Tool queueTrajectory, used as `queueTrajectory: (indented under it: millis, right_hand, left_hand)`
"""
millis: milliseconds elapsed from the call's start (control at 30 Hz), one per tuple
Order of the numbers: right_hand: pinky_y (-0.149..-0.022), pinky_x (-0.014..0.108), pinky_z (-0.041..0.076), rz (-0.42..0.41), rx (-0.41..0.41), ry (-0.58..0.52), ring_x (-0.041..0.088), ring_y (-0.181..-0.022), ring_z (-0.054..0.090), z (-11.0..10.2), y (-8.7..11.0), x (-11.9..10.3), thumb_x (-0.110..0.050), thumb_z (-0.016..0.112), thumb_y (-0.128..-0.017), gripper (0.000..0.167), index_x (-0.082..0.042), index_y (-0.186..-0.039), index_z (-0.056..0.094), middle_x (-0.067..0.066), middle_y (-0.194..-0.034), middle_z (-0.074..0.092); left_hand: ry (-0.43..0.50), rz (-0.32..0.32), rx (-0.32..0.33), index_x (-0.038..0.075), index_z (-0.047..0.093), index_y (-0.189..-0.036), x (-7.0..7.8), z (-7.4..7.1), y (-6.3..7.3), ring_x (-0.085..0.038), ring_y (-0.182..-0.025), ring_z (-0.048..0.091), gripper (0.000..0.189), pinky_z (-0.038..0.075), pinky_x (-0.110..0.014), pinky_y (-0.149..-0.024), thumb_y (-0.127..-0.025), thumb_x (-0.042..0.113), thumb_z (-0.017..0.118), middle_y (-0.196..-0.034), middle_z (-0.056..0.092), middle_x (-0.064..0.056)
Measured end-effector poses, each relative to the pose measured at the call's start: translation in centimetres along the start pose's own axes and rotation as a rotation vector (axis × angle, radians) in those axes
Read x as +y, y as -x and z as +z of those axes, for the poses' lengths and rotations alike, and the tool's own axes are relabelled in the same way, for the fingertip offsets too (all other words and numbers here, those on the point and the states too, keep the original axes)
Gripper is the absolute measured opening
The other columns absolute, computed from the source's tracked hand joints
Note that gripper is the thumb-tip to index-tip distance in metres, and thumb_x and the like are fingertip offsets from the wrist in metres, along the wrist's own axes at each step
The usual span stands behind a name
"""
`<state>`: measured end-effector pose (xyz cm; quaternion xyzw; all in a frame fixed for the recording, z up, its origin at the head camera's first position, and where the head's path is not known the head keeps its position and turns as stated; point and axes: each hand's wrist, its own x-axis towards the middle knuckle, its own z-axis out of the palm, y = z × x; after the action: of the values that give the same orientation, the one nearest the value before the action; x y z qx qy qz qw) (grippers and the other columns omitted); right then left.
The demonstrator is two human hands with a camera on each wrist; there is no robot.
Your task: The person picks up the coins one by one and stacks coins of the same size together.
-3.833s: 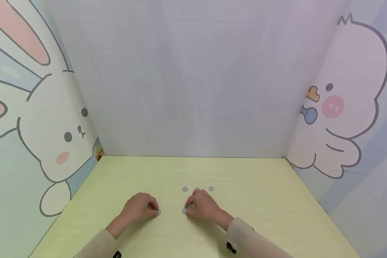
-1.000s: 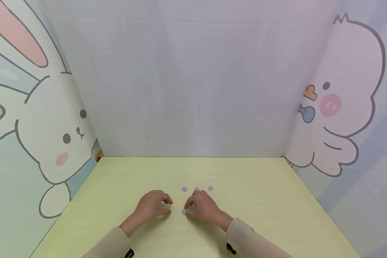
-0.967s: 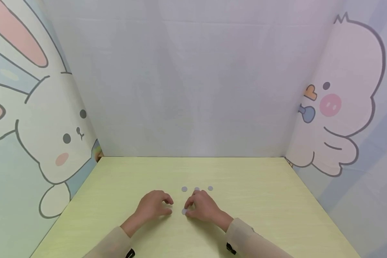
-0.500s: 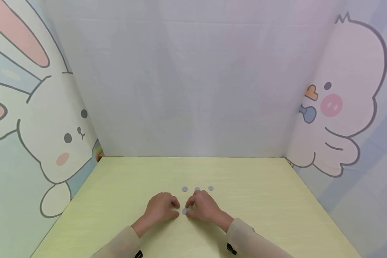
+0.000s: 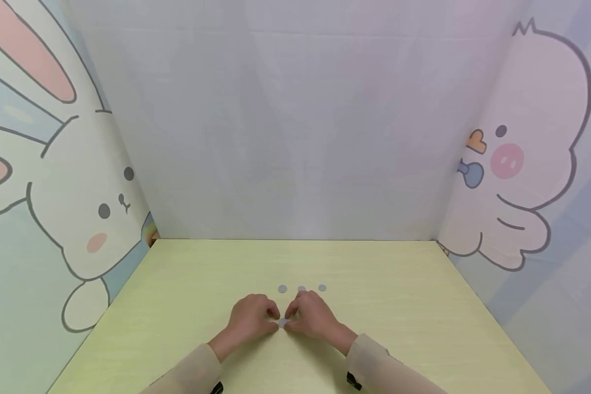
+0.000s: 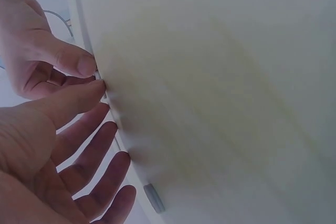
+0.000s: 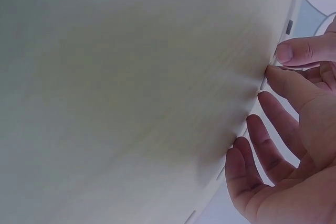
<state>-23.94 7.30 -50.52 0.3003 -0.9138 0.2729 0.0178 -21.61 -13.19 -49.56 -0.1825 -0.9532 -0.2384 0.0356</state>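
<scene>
A small flat grey disc (image 5: pixel 283 323), coin-like, lies on the table between both hands. My right hand (image 5: pixel 313 314) pinches it from the right, thumb at the near side and fingers at the far side. From the left, my left hand (image 5: pixel 253 317) has its thumb and curled fingertips at the same disc. The two thumbs nearly meet there in the left wrist view, and the disc's thin edge (image 6: pixel 97 78) shows between them. Behind the hands three more discs form a row: a left disc (image 5: pixel 283 289), a middle disc (image 5: pixel 301 288) partly hidden by my right hand, and a right disc (image 5: pixel 322 288).
The pale yellow table (image 5: pixel 374 284) spreads on all sides. A plain grey-white curtain (image 5: pixel 295 137) hangs behind its far edge. Cartoon-printed cloths flank it: a rabbit (image 5: pixel 88 197) on the left and a chick (image 5: pixel 527 164) on the right. In the left wrist view the left disc (image 6: pixel 154 198) looks thick, like a stack.
My left hand has moved right, up to the disc at my right hand. The disc formerly at its fingertips is no longer visible at its old spot. My right hand has stayed put.
</scene>
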Motion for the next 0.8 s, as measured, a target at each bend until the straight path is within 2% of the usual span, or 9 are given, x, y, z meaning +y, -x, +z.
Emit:
queueTrajectory:
  millis: [333, 800]
  right_hand:
    - [-0.073, 0.022, 0.041, 0.003, -0.004, 0.005, 0.000, -0.074, 0.049, 0.03, -0.13, 0.14, -0.022, 0.093, -0.080, 0.009, -0.020, -0.084, 0.086, -0.015, -0.079, 0.072]
    - [-0.072, 0.022, 0.042, -0.045, 0.003, 0.002, 0.004, -0.075, 0.054, -0.18, -0.16, 0.19, -0.020, 0.094, -0.079, 0.010, -0.018, -0.085, 0.086, -0.013, -0.080, 0.074]
  left_hand:
    - [0.012, 0.022, 0.019, 0.023, 0.081, -0.082, -0.12, 0.50, -0.35, -0.006, -0.077, 0.060, 0.013, 0.048, -0.029, -0.066, -0.076, 0.021, 0.092, -0.082, 0.071, 0.013]
    - [0.001, 0.037, 0.029, 0.023, 0.082, -0.081, 0.37, 0.39, -0.40, -0.009, -0.078, 0.064, 0.012, 0.049, -0.031, -0.065, -0.077, 0.021, 0.093, -0.081, 0.074, 0.012]
